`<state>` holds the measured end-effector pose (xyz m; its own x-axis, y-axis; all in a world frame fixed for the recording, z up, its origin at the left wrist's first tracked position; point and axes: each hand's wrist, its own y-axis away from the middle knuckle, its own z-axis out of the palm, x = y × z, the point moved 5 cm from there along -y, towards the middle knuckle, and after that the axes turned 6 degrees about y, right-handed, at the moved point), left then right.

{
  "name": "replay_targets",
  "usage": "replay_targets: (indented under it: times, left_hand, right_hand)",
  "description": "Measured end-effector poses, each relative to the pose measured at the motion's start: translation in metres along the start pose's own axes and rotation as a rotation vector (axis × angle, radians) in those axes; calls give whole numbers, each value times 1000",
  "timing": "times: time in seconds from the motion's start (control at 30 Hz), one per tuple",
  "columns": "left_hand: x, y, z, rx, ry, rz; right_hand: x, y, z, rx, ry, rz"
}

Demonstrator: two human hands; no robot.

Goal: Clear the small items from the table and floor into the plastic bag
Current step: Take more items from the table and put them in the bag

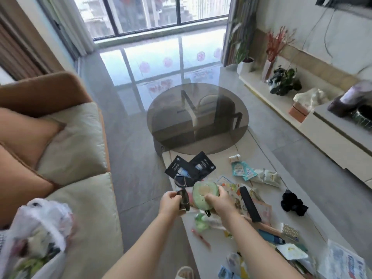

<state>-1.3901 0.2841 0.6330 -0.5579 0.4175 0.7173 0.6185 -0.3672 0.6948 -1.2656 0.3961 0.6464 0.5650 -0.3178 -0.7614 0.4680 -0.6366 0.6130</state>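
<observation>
My left hand grips a pair of dark glasses above the near edge of the long white table. My right hand holds a round green avocado-shaped pouch right beside the glasses. A white plastic bag, blurred and partly filled, lies on the sofa at the lower left. Small items are scattered over the table: two black sachets, teal packets, a black flat bar, a black scrunchie, a red pen.
A beige sofa with orange cushions runs along the left. A round smoked-glass table stands beyond the white table. A low TV cabinet with plants lines the right wall. Grey floor lies between sofa and table.
</observation>
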Motion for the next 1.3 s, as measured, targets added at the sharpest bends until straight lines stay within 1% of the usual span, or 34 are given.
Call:
replay_targets:
  times: [0.2,0.4,0.53,0.67,0.77,0.93,1.1,1.3]
  left_hand:
    - [29,55,-110,141,211,55]
    - [14,83,-235,301,410,48]
    - [-4,96,-315,396,501,44]
    - [-27,110,-387,475,520,38]
    - [-42,112,-433,529,526,32]
    - [-63,110,-489,671,583,10]
    - [-77,93,-519,658,629,-43]
    - [-83,44,-545,679,660,-113]
  right_hand:
    - [-63,46,91,-152,102,-122]
    - [-89,79,200,-254,250,-212]
    - [-96,99,276,-348,324,-207]
    - [-95,112,352,-437,362,-174]
    - [-92,117,405,-469,362,-165]
    - [-84,124,474,-496,367,-134]
    - [-73,111,529,-508,519,-109]
    - [-71,70,589,-521,656,-102]
